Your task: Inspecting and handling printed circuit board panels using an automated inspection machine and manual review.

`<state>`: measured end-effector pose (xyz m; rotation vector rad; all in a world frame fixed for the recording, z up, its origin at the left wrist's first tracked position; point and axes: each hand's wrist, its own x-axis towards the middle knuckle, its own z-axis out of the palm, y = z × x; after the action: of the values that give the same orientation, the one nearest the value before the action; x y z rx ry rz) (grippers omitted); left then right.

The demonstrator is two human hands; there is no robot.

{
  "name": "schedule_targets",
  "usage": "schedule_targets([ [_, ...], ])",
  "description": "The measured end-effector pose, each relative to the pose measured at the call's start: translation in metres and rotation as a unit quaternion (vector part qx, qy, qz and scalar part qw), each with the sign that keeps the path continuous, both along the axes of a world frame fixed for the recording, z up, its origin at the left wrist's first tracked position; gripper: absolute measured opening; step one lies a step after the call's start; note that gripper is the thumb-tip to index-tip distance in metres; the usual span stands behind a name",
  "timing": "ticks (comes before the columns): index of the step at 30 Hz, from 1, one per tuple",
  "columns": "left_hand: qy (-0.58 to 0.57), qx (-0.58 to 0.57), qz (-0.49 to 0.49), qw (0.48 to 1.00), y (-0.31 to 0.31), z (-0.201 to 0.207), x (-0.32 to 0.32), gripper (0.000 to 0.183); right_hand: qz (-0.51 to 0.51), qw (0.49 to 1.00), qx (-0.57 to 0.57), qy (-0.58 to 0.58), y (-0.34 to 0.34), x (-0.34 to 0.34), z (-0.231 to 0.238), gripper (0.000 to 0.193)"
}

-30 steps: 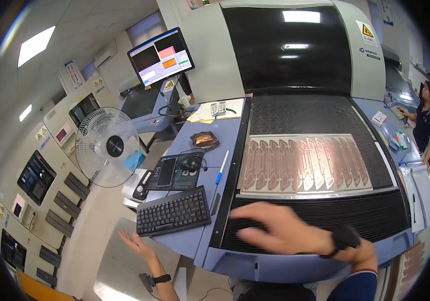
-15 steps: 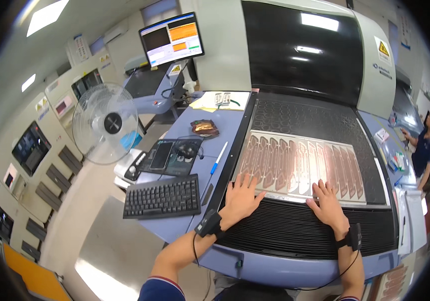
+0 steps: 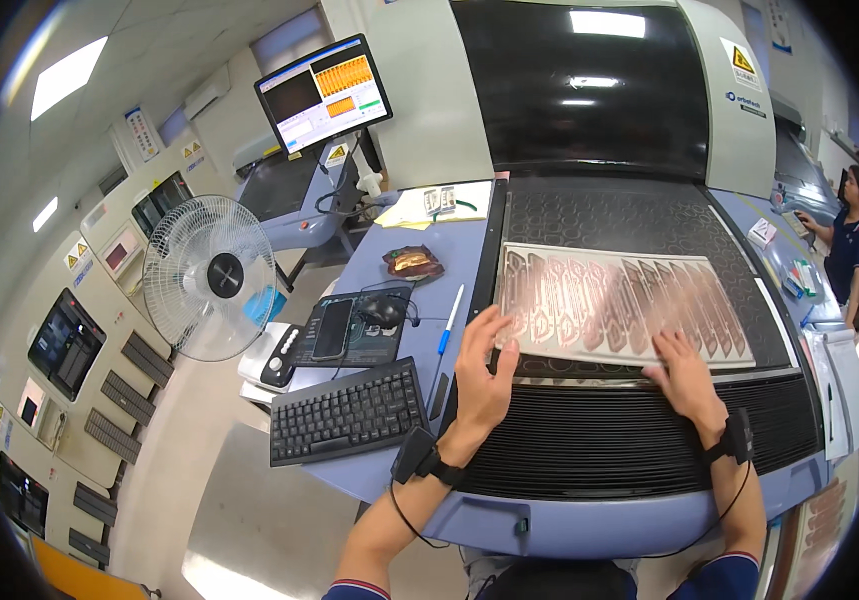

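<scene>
A flat panel with rows of copper-coloured, elongated patterns (image 3: 617,302) lies on the black perforated bed (image 3: 599,210) of a large machine. My left hand (image 3: 484,378) is at the panel's near left corner, with its fingers apart and its thumb beside the corner. My right hand (image 3: 691,380) is at the near edge toward the right. Its spread fingers rest on the panel's surface, and its thumb is by the edge. Black ribbed bellows (image 3: 599,440) lie in front of the panel, under my wrists. Each wrist carries a strapped black device with a cable.
Left of the bed are a black keyboard (image 3: 349,412), a phone (image 3: 333,330), a mouse (image 3: 381,310), a blue-and-white pen (image 3: 451,320) and a crumpled brown wrapper (image 3: 412,263). A fan (image 3: 211,277) and a monitor (image 3: 324,95) stand beyond. A person (image 3: 847,240) works at the right.
The panel has shifted away and slightly to the right, at a small angle. Both hands have moved with it; my left hand has turned from lying flat to upright at the corner. The view has shifted.
</scene>
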<state>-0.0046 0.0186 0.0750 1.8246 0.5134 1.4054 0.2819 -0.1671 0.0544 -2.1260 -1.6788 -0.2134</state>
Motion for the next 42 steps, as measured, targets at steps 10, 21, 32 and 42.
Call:
schedule_targets([
  [10,0.045,0.128,-0.001,0.991,-0.008,-0.001,0.008,0.041,-0.12,0.828,0.42,0.351,0.05,0.095,0.131,0.048],
  [21,0.074,0.238,0.089,0.964,-0.016,-0.001,0.011,0.042,-0.092,0.641,0.204,0.734,0.026,-0.003,0.028,0.037],
  [32,0.45,0.166,0.002,0.878,-0.002,-0.043,0.016,0.068,-0.05,0.986,-0.047,-0.152,-0.021,-0.002,-0.014,0.049],
  [42,0.511,0.192,0.055,0.836,-0.018,-0.031,0.005,0.063,-0.017,0.988,-0.148,0.026,-0.029,-0.039,0.025,0.058],
])
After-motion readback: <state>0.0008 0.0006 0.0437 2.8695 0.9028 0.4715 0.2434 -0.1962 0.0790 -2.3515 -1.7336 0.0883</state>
